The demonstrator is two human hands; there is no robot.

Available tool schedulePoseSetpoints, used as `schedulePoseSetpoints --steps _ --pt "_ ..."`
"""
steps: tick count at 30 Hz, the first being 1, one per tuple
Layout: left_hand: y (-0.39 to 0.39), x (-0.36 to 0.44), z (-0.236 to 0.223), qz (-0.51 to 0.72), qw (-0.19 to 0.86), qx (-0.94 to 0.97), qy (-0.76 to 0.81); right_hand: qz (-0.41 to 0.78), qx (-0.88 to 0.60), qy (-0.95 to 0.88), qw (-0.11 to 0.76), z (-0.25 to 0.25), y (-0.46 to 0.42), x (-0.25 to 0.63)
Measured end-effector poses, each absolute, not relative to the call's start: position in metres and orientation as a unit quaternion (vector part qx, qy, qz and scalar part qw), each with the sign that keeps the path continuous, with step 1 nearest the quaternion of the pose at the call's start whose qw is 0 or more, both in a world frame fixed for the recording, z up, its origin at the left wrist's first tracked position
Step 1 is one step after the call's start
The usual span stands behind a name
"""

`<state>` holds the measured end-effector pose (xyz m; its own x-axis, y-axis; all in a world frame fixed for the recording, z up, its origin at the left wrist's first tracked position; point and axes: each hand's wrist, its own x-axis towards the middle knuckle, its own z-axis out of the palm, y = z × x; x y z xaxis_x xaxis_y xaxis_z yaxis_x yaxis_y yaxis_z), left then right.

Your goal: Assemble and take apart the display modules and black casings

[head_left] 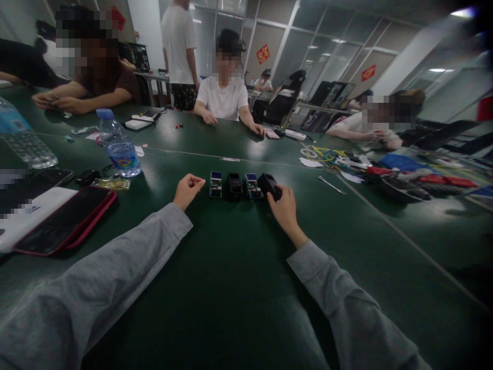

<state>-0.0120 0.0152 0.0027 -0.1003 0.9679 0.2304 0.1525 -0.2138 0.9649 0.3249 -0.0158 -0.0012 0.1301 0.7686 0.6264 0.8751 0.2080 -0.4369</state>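
My left hand [187,190] is closed in a pinch just left of a row of small devices, touching none of them. Nothing shows between its fingertips. Beside it stands a bare circuit board with a small screen [216,185]. A black plastic device case [234,186] comes after it, then a second circuit board with a screen [252,186]. At the right end, my right hand [283,203] has its thumb and fingers around another black device case [267,184], which sits tilted against the second board.
On the left are a water bottle [119,146], a larger bottle [25,136] and a phone in a red case [67,221]. To the right lie a wrench [331,185] and a heap of cables and cloth [404,174]. Across the green table [231,267] sits a person [223,97].
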Motion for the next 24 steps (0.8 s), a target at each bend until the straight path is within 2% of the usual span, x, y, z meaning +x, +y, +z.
schedulePoseSetpoints --steps 16,24 --pt "0.0149 -0.0115 0.0029 0.540 0.381 0.551 0.509 -0.069 -0.622 -0.685 0.372 -0.0007 -0.0175 0.3242" --pt "0.0095 -0.0090 0.0101 0.542 0.393 0.540 0.511 -0.051 -0.630 -0.656 0.412 -0.0001 -0.0161 0.3242"
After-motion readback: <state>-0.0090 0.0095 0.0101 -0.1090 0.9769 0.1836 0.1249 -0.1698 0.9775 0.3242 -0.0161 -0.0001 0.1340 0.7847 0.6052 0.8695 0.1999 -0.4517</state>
